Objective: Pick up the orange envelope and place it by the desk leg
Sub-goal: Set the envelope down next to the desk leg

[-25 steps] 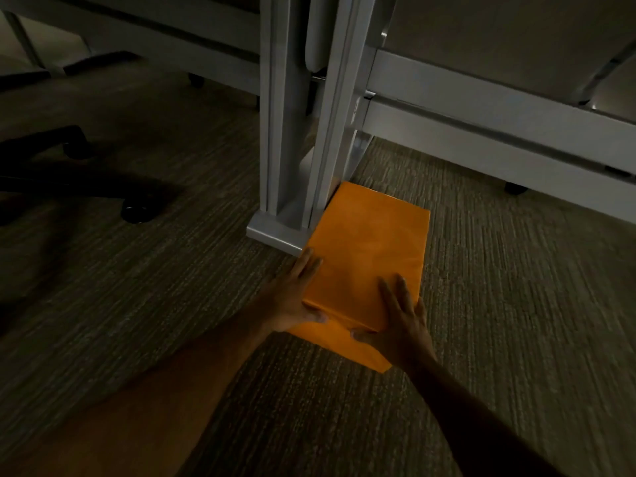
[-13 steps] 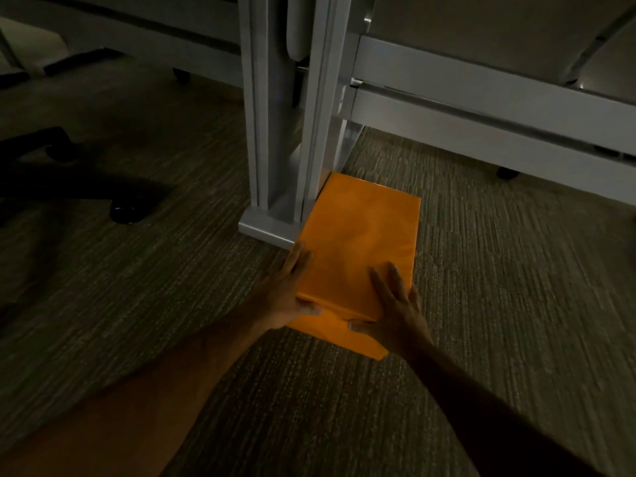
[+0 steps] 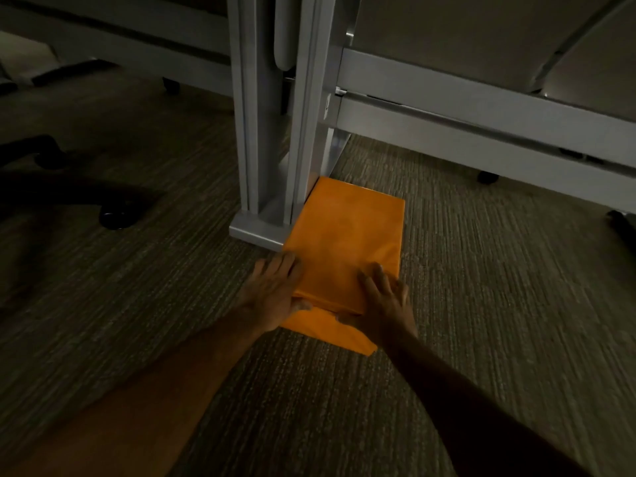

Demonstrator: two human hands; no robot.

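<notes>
Placement looks nearly done; the orange envelope point(image 3: 347, 235) lies flat on the carpet point(image 3: 499, 304), its left edge touching the desk leg point(image 3: 272, 132), long axis running straight away from the person; left hand point(image 3: 272, 294) and right hand point(image 3: 387, 301) each hold its near end, fingers flat on top, thumbs tucked beneath; the left is nearer the leg

Your orange envelope point(image 3: 347, 235) lies on the carpet point(image 3: 481, 304), long side running away from you. Its left edge touches the foot of the upright, pale grey desk leg point(image 3: 268, 132). It looks bulky, with a plain top, and a thinner flap sticks out at the near end. Your left hand point(image 3: 273, 294) and right hand point(image 3: 385, 297) pinch that near end, fingers on top, thumbs at the edge.
</notes>
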